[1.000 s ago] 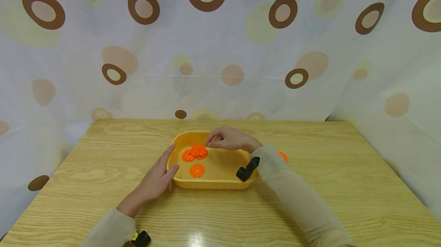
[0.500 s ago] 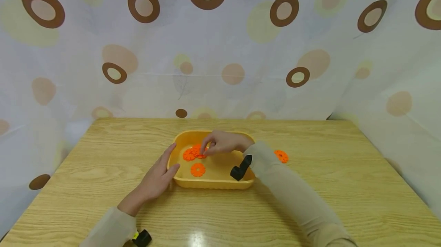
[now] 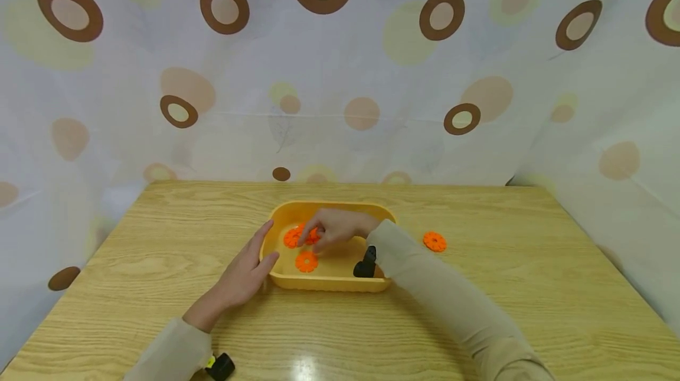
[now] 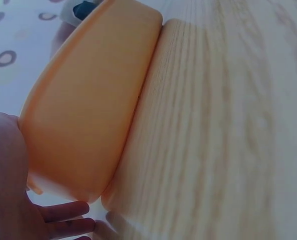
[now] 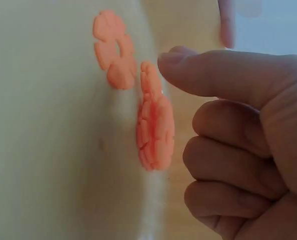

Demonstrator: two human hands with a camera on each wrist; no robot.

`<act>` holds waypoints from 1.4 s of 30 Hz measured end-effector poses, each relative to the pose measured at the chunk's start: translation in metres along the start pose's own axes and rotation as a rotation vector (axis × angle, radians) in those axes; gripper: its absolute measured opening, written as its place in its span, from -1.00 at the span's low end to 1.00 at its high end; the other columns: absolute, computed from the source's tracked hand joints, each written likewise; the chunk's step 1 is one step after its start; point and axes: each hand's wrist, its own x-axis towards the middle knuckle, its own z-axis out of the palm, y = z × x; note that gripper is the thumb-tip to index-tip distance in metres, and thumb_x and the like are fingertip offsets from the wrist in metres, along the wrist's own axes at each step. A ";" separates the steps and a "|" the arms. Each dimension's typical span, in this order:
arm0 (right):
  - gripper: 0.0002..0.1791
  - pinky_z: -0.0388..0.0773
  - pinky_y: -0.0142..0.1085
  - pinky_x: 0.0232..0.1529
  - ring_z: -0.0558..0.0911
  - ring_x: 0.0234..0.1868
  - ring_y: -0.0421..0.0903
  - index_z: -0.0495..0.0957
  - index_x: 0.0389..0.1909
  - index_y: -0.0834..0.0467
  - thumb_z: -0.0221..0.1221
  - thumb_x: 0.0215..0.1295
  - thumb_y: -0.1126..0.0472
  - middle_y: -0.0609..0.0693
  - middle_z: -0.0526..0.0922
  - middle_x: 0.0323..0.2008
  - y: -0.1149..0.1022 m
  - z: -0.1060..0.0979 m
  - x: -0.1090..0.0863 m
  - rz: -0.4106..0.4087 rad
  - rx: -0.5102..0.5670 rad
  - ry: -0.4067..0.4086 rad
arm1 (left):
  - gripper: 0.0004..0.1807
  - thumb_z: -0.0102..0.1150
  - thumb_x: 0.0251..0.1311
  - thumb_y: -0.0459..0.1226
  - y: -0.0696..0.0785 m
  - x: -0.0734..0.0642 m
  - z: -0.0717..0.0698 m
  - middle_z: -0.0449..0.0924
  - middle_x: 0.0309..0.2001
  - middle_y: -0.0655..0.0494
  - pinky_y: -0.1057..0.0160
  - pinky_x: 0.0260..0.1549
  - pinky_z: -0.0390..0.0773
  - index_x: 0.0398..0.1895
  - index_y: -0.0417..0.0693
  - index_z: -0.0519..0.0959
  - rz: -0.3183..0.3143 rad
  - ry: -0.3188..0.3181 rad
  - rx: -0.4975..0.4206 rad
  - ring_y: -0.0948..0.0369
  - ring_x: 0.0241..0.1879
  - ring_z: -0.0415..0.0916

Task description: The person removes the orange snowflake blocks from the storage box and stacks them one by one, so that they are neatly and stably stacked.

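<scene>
Presently, the right hand [image 3: 332, 228], thumb and forefinger apart with nothing visibly held, is nearest the overlapping orange discs [image 3: 291, 238], which lie leftward inside the tray [image 3: 329, 284], the left hand [image 3: 241, 274] resting straight-fingered against the tray's left end.

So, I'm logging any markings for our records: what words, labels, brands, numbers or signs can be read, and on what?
None can be read in any view.
The orange discs and yellow tray: no lettering shows.
The backdrop: pattern only.
The yellow patch by the black device at the left sleeve: too small to tell.
</scene>
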 end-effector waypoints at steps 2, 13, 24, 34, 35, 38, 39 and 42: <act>-0.67 0.19 -0.52 -0.55 0.16 -0.70 -0.29 0.66 -0.01 0.21 0.23 0.18 0.40 -0.07 0.54 -0.61 -0.001 0.001 0.002 -0.005 -0.027 0.009 | -0.32 -0.11 0.44 -0.21 0.000 0.000 0.000 0.01 0.47 -0.29 -0.26 0.33 0.09 0.52 -0.15 -0.08 -0.004 0.001 -0.003 -0.22 0.43 0.03; -0.62 0.15 -0.54 -0.61 0.17 -0.75 -0.30 0.65 0.02 0.19 0.26 0.13 0.40 -0.20 0.24 -0.79 0.000 0.009 0.004 0.057 -0.066 -0.028 | -0.32 -0.11 0.44 -0.21 0.001 0.001 -0.001 0.00 0.47 -0.30 -0.26 0.33 0.09 0.52 -0.15 -0.08 0.005 0.007 0.000 -0.22 0.43 0.02; -0.64 0.18 -0.52 -0.62 0.20 -0.75 -0.28 0.68 -0.06 0.17 0.31 0.06 0.41 -0.18 0.26 -0.78 0.005 0.016 0.006 0.094 -0.025 -0.006 | -0.33 -0.11 0.44 -0.20 -0.001 -0.002 0.001 0.03 0.46 -0.32 -0.26 0.32 0.10 0.52 -0.15 -0.06 0.008 0.023 0.009 -0.23 0.42 0.06; -0.67 0.21 -0.52 -0.59 0.22 -0.74 -0.28 0.64 -0.06 0.20 0.27 0.10 0.39 -0.17 0.27 -0.78 0.009 0.021 0.004 0.092 0.002 0.003 | -0.33 -0.11 0.43 -0.21 0.001 -0.002 0.000 0.06 0.45 -0.32 -0.27 0.31 0.13 0.51 -0.17 -0.04 0.017 0.021 0.024 -0.25 0.40 0.09; -0.67 0.21 -0.52 -0.59 0.22 -0.74 -0.28 0.63 -0.05 0.20 0.28 0.11 0.38 -0.17 0.28 -0.78 0.009 0.020 0.004 0.084 0.004 0.002 | -0.33 -0.11 0.43 -0.21 0.001 -0.002 0.000 0.06 0.45 -0.32 -0.27 0.30 0.14 0.51 -0.16 -0.05 0.015 0.022 0.025 -0.25 0.40 0.08; -0.65 0.21 -0.52 -0.60 0.22 -0.75 -0.28 0.62 -0.04 0.19 0.34 0.10 0.29 -0.18 0.28 -0.79 0.009 0.020 0.004 0.070 0.003 -0.013 | -0.33 -0.12 0.43 -0.20 0.001 -0.002 -0.001 0.05 0.45 -0.31 -0.28 0.30 0.14 0.51 -0.15 -0.05 0.013 0.019 0.028 -0.25 0.40 0.08; -0.64 0.21 -0.52 -0.60 0.22 -0.75 -0.28 0.62 -0.05 0.19 0.36 0.09 0.27 -0.18 0.29 -0.80 0.009 0.020 0.005 0.071 0.004 -0.017 | -0.33 -0.12 0.43 -0.20 0.001 -0.002 -0.001 0.05 0.45 -0.31 -0.28 0.30 0.14 0.51 -0.15 -0.05 0.012 0.019 0.029 -0.25 0.40 0.08; -0.64 0.20 -0.51 -0.60 0.22 -0.75 -0.28 0.61 -0.09 0.18 0.40 0.05 0.24 -0.18 0.29 -0.80 0.008 0.021 0.006 0.085 -0.009 -0.018 | -0.33 -0.11 0.43 -0.20 0.001 -0.001 -0.001 0.06 0.45 -0.31 -0.27 0.30 0.14 0.51 -0.15 -0.04 0.009 0.020 0.031 -0.24 0.40 0.09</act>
